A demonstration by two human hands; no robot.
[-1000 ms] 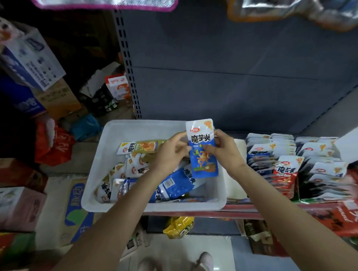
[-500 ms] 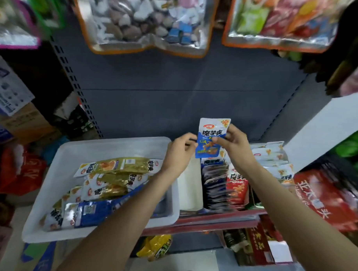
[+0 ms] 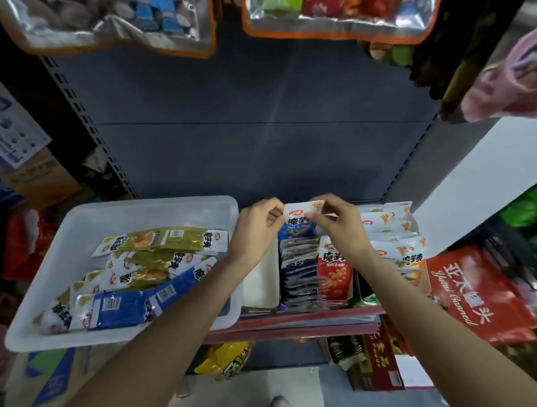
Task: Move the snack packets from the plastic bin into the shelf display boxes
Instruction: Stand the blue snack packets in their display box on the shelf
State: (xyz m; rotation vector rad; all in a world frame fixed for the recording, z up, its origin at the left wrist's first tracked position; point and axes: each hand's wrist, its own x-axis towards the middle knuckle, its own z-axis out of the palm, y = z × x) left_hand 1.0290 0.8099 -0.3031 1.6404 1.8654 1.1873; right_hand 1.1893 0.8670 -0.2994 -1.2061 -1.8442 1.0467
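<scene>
We look down from head height at a store shelf, with both our bare arms reaching forward. Our left hand point(image 3: 257, 226) and right hand point(image 3: 338, 220) together hold one blue snack packet point(image 3: 300, 222) upright by its white top edge, each hand pinching a top corner between thumb and fingertips. The packet's lower part sits at the back of a row of blue packets point(image 3: 297, 272) standing on edge in a display box point(image 3: 295, 307) on the shelf. Just to the right of that row stands a red packet point(image 3: 335, 269) facing us, and further right are more boxes of white-topped packets point(image 3: 393, 229). To the left of the blue row is a narrow white box point(image 3: 261, 282), whose inside shows only white. Left again, a white plastic bin point(image 3: 79, 216) rests on the shelf's red front edge point(image 3: 295, 322); in it lie gold packets point(image 3: 162, 240) and blue packets point(image 3: 125, 308) in a loose heap, flat and overlapping. Our left forearm crosses over the bin's right front corner. Above hang large clear bags with orange trim point(image 3: 337, 33), and a red bag with white lettering point(image 3: 477, 290) lies at the right.
</scene>
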